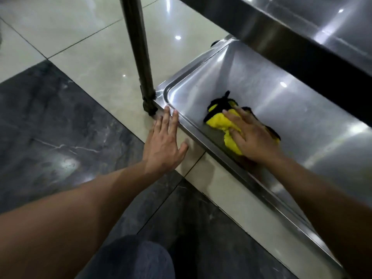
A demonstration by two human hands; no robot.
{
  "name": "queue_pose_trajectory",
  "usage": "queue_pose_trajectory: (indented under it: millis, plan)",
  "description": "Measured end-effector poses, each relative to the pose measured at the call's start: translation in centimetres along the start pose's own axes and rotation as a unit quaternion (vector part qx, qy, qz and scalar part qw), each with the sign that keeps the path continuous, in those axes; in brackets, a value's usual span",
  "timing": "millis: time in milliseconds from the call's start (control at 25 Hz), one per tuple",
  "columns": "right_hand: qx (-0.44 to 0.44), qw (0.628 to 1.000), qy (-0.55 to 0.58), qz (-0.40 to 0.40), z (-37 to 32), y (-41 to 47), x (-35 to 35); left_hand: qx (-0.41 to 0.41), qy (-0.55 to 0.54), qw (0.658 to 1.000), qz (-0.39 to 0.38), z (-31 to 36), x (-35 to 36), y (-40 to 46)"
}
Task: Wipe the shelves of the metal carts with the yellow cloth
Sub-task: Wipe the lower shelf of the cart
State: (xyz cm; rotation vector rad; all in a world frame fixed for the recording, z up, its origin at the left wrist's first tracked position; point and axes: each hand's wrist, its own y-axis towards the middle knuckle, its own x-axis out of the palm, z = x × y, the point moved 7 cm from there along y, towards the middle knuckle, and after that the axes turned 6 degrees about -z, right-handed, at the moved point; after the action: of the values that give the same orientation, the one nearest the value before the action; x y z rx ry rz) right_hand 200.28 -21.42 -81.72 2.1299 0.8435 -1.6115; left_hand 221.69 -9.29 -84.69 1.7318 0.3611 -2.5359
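Cart shelf – brushed shiny steel; yellow cloth – soft, matt; floor tiles – glossy.

right hand presses flat on the yellow cloth in the bottom shelf; at its 9 o'clock, left hand, fingers straight, touches the shelf rim.

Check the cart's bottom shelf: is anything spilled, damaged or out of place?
Nothing stands out. The right hand presses the yellow cloth flat on the bottom shelf; the left hand rests at its rim.

Steel bottom shelf, yellow cloth on it
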Motion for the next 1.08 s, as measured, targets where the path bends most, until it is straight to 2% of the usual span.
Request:
queue_pose_trajectory:
  millis: [80, 120, 160, 280, 320, 440, 480, 600, 680, 760, 840, 960, 1000, 1040, 1080]
  plan:
    - [0.135, 0.989, 0.053, 0.031, 0.9, 4.6, -0.4, -0.001, -0.009, 1.0, 0.001, -0.2, 0.0, 0.1]
    - [0.171, 0.983, 0.058, 0.034, 0.0, 6.4, 0.0, -0.006, -0.008, 1.0, 0.004, -0.4, 0.0, 0.1]
    - [0.147, 0.988, 0.039, 0.03, -1.9, 7.7, 0.7, -0.01, -0.004, 1.0, 0.007, -0.5, -0.1, 0.0]
    - [-0.032, 0.999, 0.012, -0.025, -7.1, 10.4, 2.6, -0.02, 0.014, 1.0, 0.003, -0.3, -0.5, -0.1]
    - [-0.026, 0.999, 0.021, -0.028, -7.1, 12.0, 2.4, -0.026, 0.017, 1.0, -0.002, -0.4, -0.8, 0.1]
    - [0.142, 0.989, 0.046, 0.009, -5.3, 15.5, 1.7, -0.032, -0.011, 0.999, -0.029, -0.6, -1.3, 0.6]
    - [0.143, 0.989, 0.038, 0.008, -6.1, 15.8, 2.1, -0.028, -0.013, 0.999, -0.036, -0.7, -1.5, 0.7]
    - [-0.011, 0.999, 0.031, -0.007, -11.1, 13.8, 3.2, -0.027, -0.008, 0.998, -0.049, -1.2, -1.8, 0.5]
    - [-0.044, 0.998, 0.051, -0.02, -10.9, 10.8, 3.2, -0.038, -0.004, 0.998, -0.052, -1.0, -1.7, 0.3]
    - [-0.025, 0.999, 0.038, -0.012, -8.0, 7.2, 3.1, -0.043, -0.003, 0.998, -0.047, -0.6, -1.7, 0.3]
    - [0.03, 0.999, 0.014, 0.019, -3.5, 5.7, 1.9, -0.038, 0.005, 0.998, -0.043, -0.6, -1.7, 0.2]
    - [0.218, 0.973, 0.045, 0.064, 1.9, 7.8, -0.3, -0.032, 0.019, 0.998, -0.057, -0.8, -1.7, 0.2]
    - [0.24, 0.967, 0.052, 0.063, 1.5, 8.7, -0.3, -0.031, 0.024, 0.997, -0.06, -0.9, -1.7, 0.3]
    - [0.213, 0.974, 0.046, 0.057, -0.4, 9.3, 0.0, -0.031, 0.026, 0.997, -0.061, -1.0, -1.7, 0.3]
    - [0.146, 0.988, 0.03, 0.048, -2.9, 9.4, 0.6, -0.032, 0.024, 0.997, -0.063, -0.9, -1.6, 0.3]
